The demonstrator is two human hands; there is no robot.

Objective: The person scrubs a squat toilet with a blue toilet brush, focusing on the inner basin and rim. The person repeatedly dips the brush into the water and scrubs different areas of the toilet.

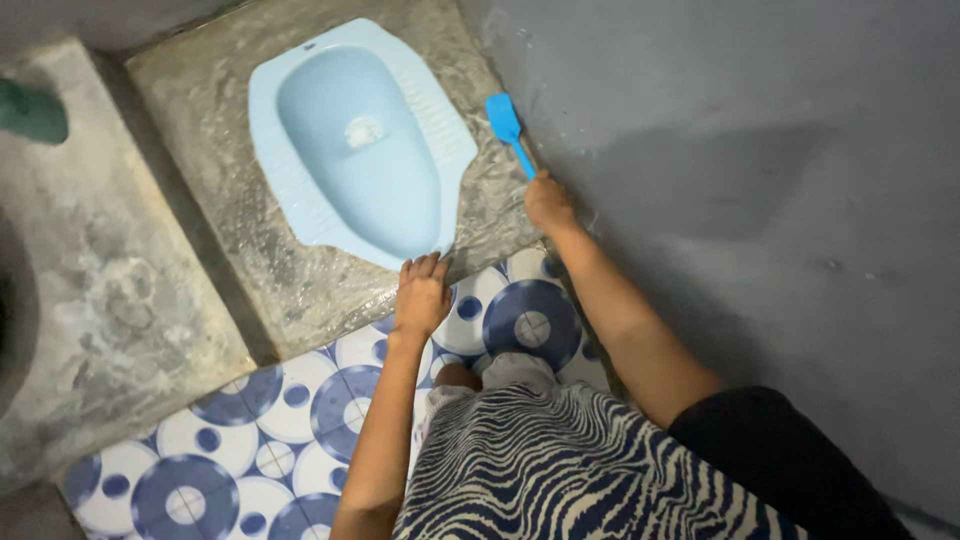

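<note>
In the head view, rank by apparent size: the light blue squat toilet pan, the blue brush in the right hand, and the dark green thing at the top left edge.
1. Light blue squat toilet pan, by far the largest.
2 and 3. Blue brush and dark green thing: unsure, since the frame edge cuts off the green thing and the right hand hides the brush's handle end.

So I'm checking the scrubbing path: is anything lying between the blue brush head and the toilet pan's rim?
Nothing visible. The right hand holds the blue brush with its head over wet concrete beside the pan; only bare slab separates them. The left hand rests at the step's edge.
</note>
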